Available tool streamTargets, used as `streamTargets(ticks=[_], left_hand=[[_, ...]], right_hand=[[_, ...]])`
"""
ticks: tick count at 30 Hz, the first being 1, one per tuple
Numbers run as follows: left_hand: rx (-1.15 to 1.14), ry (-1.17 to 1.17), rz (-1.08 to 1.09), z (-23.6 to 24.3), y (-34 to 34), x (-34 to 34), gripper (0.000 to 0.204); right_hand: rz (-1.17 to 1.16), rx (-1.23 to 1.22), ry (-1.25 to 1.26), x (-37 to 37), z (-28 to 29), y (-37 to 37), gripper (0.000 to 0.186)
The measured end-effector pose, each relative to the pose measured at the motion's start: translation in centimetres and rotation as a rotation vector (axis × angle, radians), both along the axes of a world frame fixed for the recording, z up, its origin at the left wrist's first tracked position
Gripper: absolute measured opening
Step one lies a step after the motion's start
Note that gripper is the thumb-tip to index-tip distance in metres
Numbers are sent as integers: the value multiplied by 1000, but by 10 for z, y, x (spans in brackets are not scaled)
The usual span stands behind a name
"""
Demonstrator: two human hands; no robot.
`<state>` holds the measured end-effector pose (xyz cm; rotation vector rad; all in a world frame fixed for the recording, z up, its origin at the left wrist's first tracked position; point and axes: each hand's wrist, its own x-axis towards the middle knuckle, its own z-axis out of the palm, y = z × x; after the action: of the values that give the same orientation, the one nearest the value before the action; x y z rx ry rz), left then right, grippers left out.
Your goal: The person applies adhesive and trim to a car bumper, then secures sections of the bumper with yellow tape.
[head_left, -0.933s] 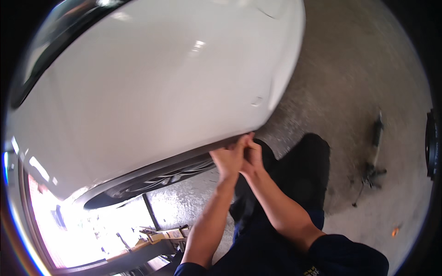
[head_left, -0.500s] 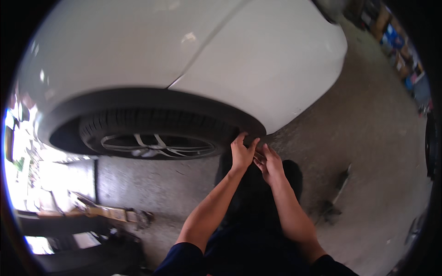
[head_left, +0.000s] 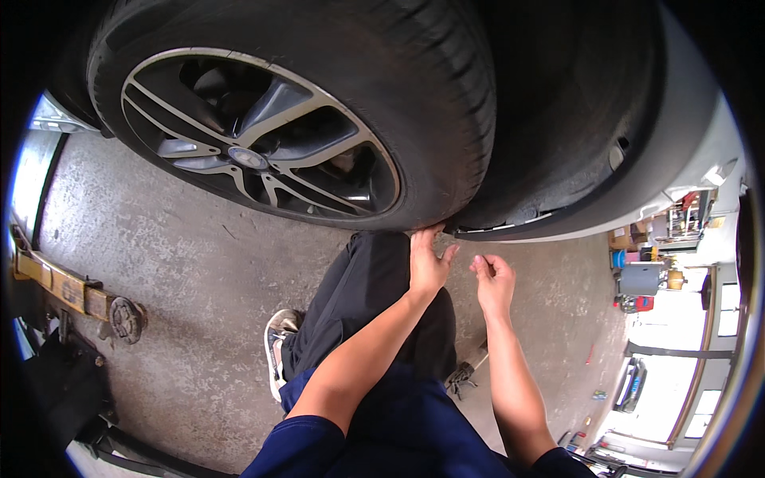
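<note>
A raised car wheel (head_left: 247, 158) with a black and silver rim fills the upper left, its tyre (head_left: 430, 103) close above my hands. My left hand (head_left: 429, 267) reaches up with fingers stretched and thumb apart, its fingertips at the lower end of the wheel arch liner (head_left: 558, 159), beside the tyre's bottom. What the fingertips touch is partly hidden. Just to the right, below the dark arch trim (head_left: 550, 229), my right hand (head_left: 494, 283) is closed with thumb and finger pinched. Anything between them is too small to make out.
A yellow lift arm (head_left: 68, 283) with a round pad (head_left: 126, 319) lies at the left. Low between my right forearm and leg sits a dark tool-like object (head_left: 462, 378). Shelves with boxes and a grey container (head_left: 640, 279) stand at the far right.
The view has dropped and come closer, so the wheel's face and the arch's inside now show. My right hand has moved away from my left, which stays at the arch's lower end.
</note>
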<state>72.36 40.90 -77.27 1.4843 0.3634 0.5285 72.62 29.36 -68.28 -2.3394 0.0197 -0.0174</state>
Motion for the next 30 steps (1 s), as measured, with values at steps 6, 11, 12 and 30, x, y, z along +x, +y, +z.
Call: streamTargets(ticks=[6, 11, 12, 30], left_hand=[[-50, 82, -49, -3, 6, 7, 46], [-30, 64, -100, 1, 9, 9, 44], [-35, 40, -116, 1, 10, 9, 43], [-45, -45, -34, 11, 10, 5, 23]], right_hand=[[-25, 18, 11, -6, 11, 2, 13], [141, -271, -234, -8, 27, 18, 12], [151, -281, -286, -6, 30, 18, 12], [160, -252, -141, -2, 30, 22, 18]])
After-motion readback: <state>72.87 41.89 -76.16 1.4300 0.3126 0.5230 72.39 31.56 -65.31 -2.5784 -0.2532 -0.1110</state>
